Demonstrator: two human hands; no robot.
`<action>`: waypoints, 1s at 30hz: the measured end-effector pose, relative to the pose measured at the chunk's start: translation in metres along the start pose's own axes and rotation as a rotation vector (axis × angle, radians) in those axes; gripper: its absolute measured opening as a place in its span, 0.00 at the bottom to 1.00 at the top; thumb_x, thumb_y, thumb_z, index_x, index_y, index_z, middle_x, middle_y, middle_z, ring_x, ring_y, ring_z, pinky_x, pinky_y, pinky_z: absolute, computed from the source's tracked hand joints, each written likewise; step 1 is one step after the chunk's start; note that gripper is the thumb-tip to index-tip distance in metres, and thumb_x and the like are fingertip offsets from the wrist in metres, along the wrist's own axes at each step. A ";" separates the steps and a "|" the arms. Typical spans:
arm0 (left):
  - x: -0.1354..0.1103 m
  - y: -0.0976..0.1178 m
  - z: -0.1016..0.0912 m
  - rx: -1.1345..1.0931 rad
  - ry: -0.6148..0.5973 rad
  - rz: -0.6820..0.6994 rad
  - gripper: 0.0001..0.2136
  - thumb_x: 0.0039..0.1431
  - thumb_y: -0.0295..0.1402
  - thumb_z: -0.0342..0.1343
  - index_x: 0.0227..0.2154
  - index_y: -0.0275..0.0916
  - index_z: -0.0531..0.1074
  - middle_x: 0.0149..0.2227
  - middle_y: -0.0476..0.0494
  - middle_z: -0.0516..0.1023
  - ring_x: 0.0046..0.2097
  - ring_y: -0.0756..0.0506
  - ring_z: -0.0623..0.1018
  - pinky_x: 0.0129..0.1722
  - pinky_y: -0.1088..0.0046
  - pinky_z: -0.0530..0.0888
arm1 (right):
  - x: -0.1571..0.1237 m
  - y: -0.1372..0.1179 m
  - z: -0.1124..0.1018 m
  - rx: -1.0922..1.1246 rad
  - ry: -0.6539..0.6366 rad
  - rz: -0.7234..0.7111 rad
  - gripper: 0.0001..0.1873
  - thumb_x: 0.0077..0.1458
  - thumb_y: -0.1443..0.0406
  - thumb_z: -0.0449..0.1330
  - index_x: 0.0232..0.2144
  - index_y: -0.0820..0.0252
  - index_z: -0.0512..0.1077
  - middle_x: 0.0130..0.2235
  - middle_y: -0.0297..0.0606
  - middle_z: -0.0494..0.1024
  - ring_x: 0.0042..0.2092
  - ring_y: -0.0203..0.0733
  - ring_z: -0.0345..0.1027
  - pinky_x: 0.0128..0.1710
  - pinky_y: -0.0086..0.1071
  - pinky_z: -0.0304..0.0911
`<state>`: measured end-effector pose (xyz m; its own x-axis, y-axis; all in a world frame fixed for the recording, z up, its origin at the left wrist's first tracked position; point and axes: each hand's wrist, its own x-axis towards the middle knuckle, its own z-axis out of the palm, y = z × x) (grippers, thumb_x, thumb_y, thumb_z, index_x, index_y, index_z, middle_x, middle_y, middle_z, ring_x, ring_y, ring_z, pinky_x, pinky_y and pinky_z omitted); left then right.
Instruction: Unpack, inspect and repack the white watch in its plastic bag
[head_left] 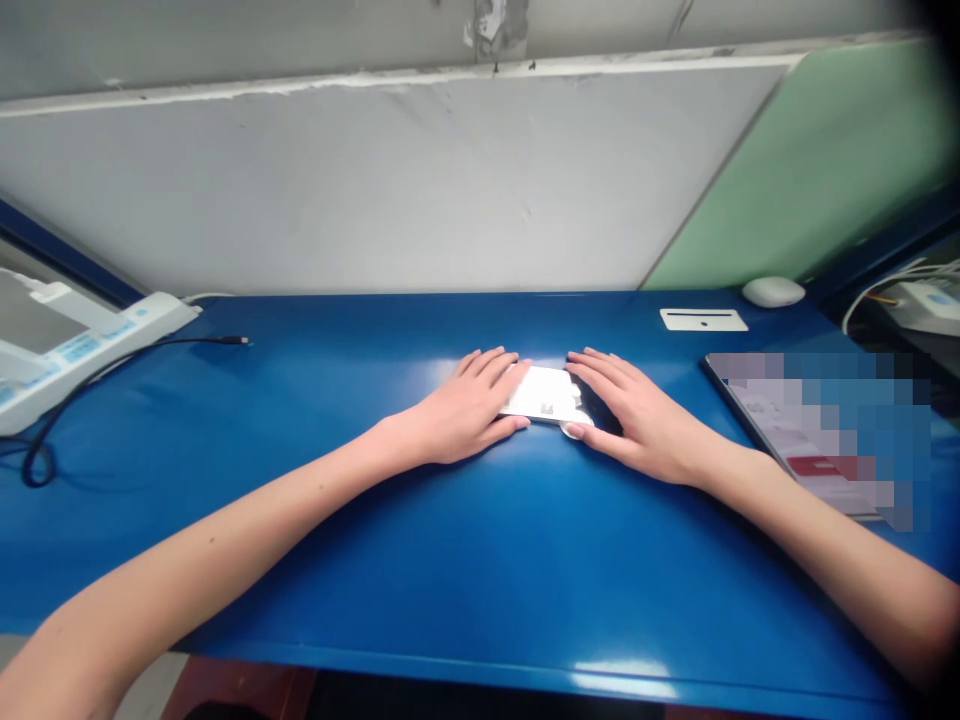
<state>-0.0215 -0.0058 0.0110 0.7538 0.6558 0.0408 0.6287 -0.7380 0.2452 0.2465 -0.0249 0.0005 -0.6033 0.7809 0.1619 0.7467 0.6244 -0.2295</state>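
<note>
A small white rectangular thing lies flat on the blue table, its near edge dark. Glare hides most of its markings; I cannot tell its kind. My left hand lies over its left end, fingers stretched out, with the forefinger on top and the thumb along the near edge. At the other end, my right hand rests palm down with fingers and thumb spread apart. Its thumb touches a round white piece at the near right corner. The left end of the white thing is covered by my left hand.
A white power strip with plugs sits at the left, beside a black cable. A white slotted plate and a rounded white object are at the back right. A tablet-like device, partly blurred, lies by my right forearm.
</note>
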 end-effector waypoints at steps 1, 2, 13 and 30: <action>0.000 0.000 0.000 0.002 0.008 0.007 0.28 0.70 0.43 0.44 0.66 0.32 0.52 0.66 0.28 0.57 0.68 0.31 0.56 0.66 0.49 0.54 | 0.000 0.000 -0.001 0.023 -0.005 0.001 0.36 0.63 0.48 0.52 0.63 0.68 0.59 0.66 0.58 0.61 0.68 0.61 0.49 0.65 0.58 0.51; -0.001 -0.001 0.001 -0.006 0.025 0.016 0.26 0.70 0.42 0.43 0.65 0.33 0.53 0.65 0.28 0.59 0.67 0.31 0.58 0.65 0.48 0.55 | -0.001 0.001 -0.001 0.053 -0.007 0.002 0.35 0.63 0.49 0.52 0.64 0.66 0.59 0.66 0.56 0.61 0.69 0.60 0.49 0.65 0.59 0.51; -0.006 -0.003 0.000 -0.208 0.091 0.102 0.25 0.70 0.41 0.42 0.67 0.38 0.52 0.64 0.31 0.61 0.63 0.34 0.63 0.62 0.51 0.63 | 0.002 -0.002 -0.015 0.383 0.297 0.012 0.14 0.65 0.63 0.54 0.51 0.50 0.73 0.52 0.40 0.77 0.52 0.49 0.72 0.54 0.46 0.68; -0.010 -0.004 -0.002 -0.267 0.145 0.125 0.27 0.70 0.44 0.42 0.67 0.36 0.51 0.67 0.32 0.59 0.67 0.37 0.60 0.65 0.56 0.60 | 0.000 -0.014 -0.031 0.643 0.623 0.176 0.08 0.61 0.60 0.60 0.29 0.50 0.76 0.30 0.35 0.75 0.33 0.44 0.70 0.35 0.43 0.69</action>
<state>-0.0324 -0.0090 0.0117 0.7751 0.5926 0.2193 0.4460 -0.7590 0.4744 0.2448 -0.0329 0.0339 -0.0960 0.8486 0.5202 0.4010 0.5113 -0.7601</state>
